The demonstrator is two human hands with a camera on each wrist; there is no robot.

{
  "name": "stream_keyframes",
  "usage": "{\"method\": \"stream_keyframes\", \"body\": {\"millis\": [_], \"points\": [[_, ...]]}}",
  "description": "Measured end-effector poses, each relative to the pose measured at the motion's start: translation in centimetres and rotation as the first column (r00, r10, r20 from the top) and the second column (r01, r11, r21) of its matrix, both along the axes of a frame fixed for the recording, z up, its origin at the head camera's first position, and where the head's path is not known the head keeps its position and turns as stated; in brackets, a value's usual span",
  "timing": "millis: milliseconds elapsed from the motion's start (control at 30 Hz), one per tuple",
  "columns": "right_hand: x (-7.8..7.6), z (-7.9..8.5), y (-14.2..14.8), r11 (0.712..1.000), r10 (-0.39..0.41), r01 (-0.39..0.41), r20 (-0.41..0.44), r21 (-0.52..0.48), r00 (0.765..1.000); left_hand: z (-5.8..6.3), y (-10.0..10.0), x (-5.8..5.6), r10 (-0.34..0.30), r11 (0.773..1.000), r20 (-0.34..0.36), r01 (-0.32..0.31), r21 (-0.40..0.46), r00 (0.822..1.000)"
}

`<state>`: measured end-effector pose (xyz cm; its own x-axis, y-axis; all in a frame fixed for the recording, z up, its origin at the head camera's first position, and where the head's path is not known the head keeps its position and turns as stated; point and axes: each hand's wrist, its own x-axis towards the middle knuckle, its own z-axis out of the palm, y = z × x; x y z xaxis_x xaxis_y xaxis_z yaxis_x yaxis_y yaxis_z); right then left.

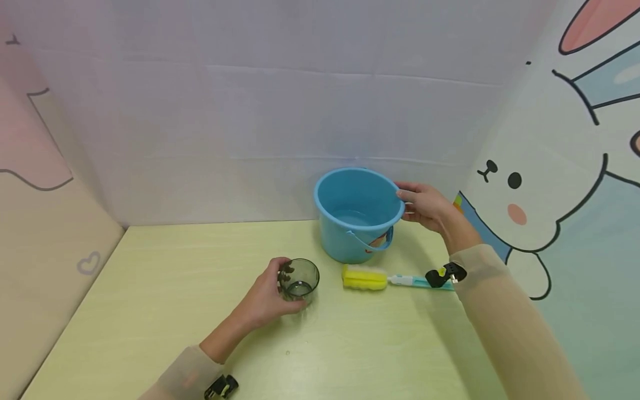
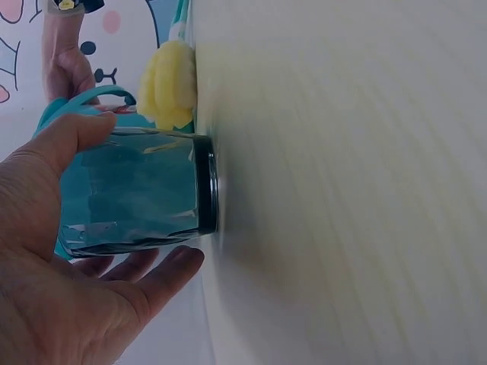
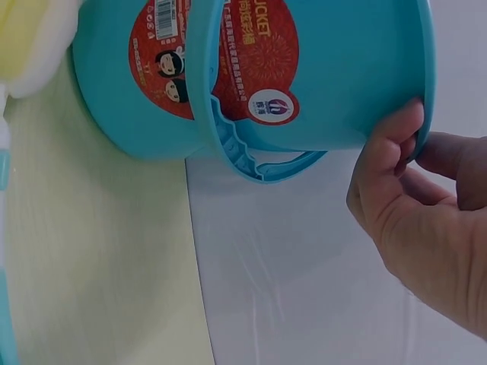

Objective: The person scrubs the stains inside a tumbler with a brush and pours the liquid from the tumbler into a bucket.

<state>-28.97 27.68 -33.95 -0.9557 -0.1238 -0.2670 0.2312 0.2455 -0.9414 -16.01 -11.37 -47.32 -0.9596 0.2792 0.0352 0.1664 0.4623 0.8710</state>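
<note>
A tinted clear glass (image 1: 303,273) stands upright on the table, and my left hand (image 1: 267,295) holds it around the side. In the left wrist view the thumb and fingers curve about the glass (image 2: 141,194), whose base is at the tabletop. My right hand (image 1: 425,206) pinches the rim of a blue bucket (image 1: 345,239) on its right side, the thumb on one face and fingers on the other. The bucket's handle (image 3: 204,84) hangs down in front of a red label (image 3: 259,57). In front of the bucket lies a yellow sponge brush (image 1: 365,278) with a blue-white stick.
The pale yellow table (image 1: 165,311) meets a white cloth backdrop (image 1: 250,122) behind the bucket. On the right stands a panel with a cartoon rabbit (image 1: 550,183); another printed panel (image 1: 45,233) is at the left. Small drops (image 1: 288,352) dot the table near the front.
</note>
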Motion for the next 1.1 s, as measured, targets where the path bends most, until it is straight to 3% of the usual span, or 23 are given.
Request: {"method": "stream_keyframes", "body": {"millis": [667,1100], "points": [[0.4,-1.0,0.1,0.995,0.001,0.011,-0.12,0.096,0.993,0.9,-1.1,-0.1,-0.017,1.0,-0.058,0.017,-0.003,0.998],[1.5,-1.4,0.4,0.98,0.009,0.032,-0.202,0.196,0.979,2.3,-2.2,-0.2,-0.002,1.0,-0.094,0.001,-0.002,0.996]]}}
